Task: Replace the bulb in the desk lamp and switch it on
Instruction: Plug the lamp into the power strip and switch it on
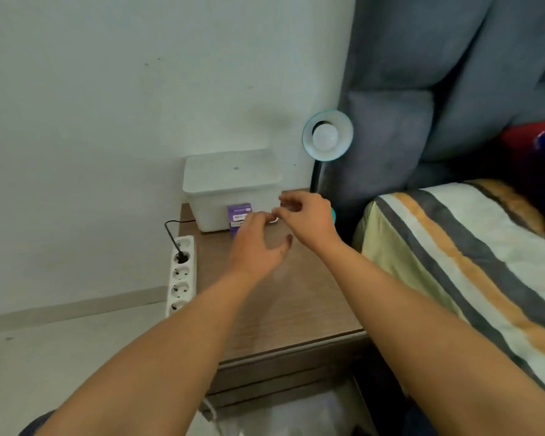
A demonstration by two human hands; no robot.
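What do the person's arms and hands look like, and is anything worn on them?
Both forearms are bare, with no sleeves in view. The left hand and right hand show no gloves, watch or bracelet. The picture is too blurred to tell about rings.

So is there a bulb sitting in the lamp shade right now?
Yes, a white bulb sits inside the teal lamp shade, which faces the camera above the bedside table.

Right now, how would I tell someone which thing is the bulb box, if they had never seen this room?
Start at the wooden bedside table between the wall and the bed. At its back stands a white lidded plastic bin. The bulb box is the small purple carton leaning against the bin's front, partly hidden by the left hand; it is the only purple, label-printed item there.
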